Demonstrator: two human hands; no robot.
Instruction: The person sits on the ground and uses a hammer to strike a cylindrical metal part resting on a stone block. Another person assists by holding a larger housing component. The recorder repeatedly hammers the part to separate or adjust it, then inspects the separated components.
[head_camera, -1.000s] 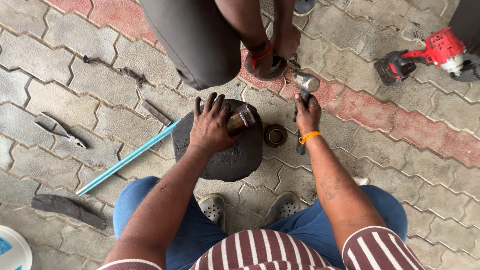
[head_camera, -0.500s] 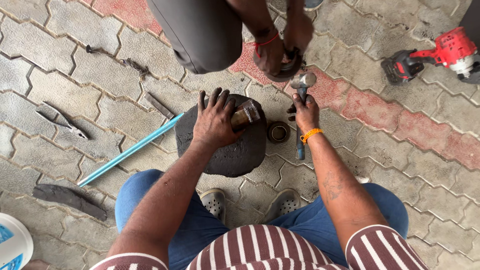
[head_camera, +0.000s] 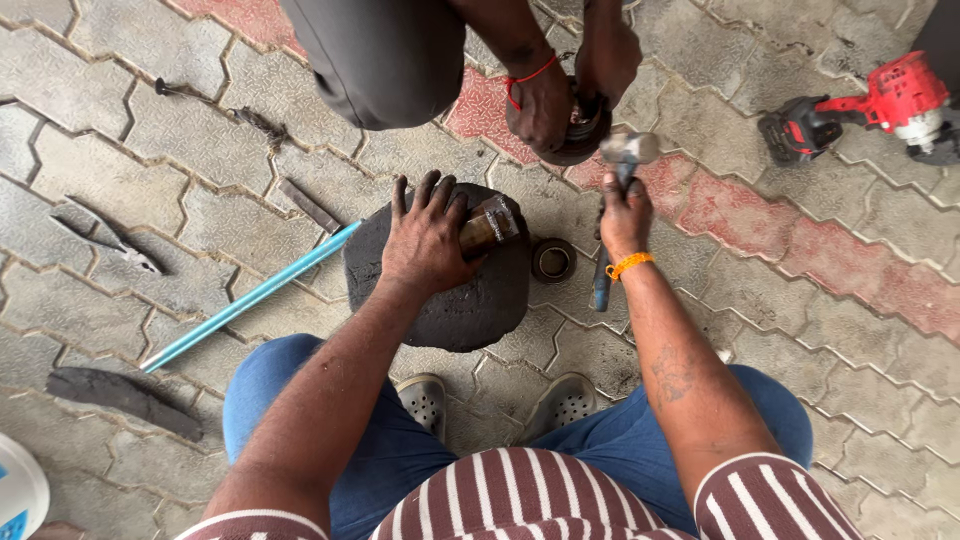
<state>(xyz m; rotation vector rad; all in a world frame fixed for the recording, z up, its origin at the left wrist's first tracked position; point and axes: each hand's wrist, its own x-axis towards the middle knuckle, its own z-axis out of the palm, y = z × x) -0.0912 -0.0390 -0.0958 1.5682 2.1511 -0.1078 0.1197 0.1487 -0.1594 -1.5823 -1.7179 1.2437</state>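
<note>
pressing down with spread fingers, the left hand (head_camera: 428, 240) holds a short, rusty-brown metal cylinder (head_camera: 487, 224) flat against the top of a dark, rough, rounded block (head_camera: 470, 300); the palm covers one end of the part and the other end pokes out just past the thumb, worn and greasy. the right hand (head_camera: 624, 212) is clenched around the shaft of a hammer (head_camera: 618, 170), whose dull grey head sits just above the knuckles while its blue handle end shows below the wrist, beside an orange wristband (head_camera: 630, 264). between the two grips, just off the block's edge, a dark metal ring (head_camera: 552, 259) lies on the paving. beyond the hammer head, another person's hands (head_camera: 560, 95) cup a round black part. a teal rod (head_camera: 250, 297) slants away from the left wrist.
</note>
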